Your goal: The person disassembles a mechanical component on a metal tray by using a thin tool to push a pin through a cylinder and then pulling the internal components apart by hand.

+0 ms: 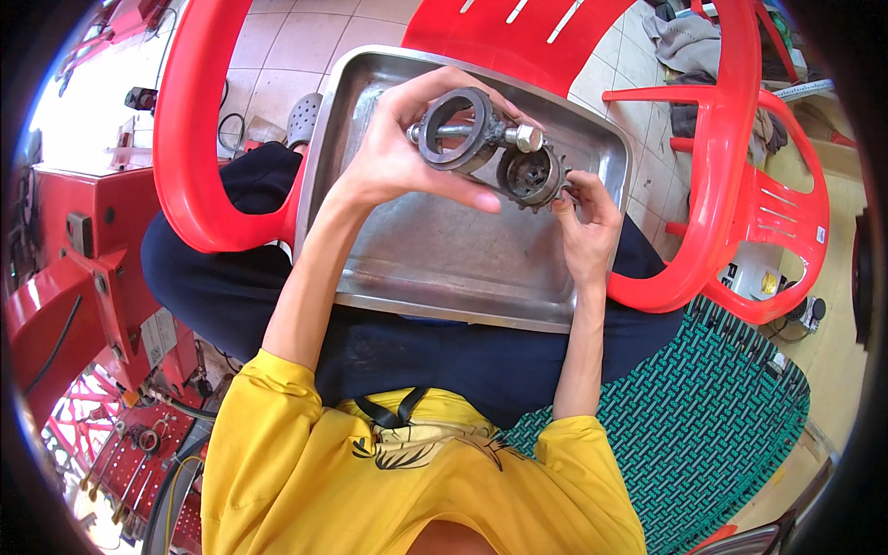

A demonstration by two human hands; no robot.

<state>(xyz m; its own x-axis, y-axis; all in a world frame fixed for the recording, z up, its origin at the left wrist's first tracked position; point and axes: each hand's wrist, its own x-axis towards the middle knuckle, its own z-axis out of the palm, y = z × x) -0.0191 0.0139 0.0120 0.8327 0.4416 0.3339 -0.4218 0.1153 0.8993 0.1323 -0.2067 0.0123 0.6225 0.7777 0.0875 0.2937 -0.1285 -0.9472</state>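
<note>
- So, left hand [398, 153] is wrapped around a dark metal ring [453, 129] with a bolt [513, 137] running through it, held up over the steel tray [435, 259].
- Right hand [583, 217] pinches the toothed sprocket [535, 178], which sits right against the ring.
- Tray rests on the person's lap, between the red plastic chair [199, 120] arms.

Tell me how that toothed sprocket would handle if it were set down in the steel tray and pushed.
The sprocket looks like solid dark metal, so it is probably stiff and heavy for its size. Laid flat on the metal tray it would likely slide; on edge it could roll. Its dark, perhaps greasy surface may slip in the right hand.
</note>
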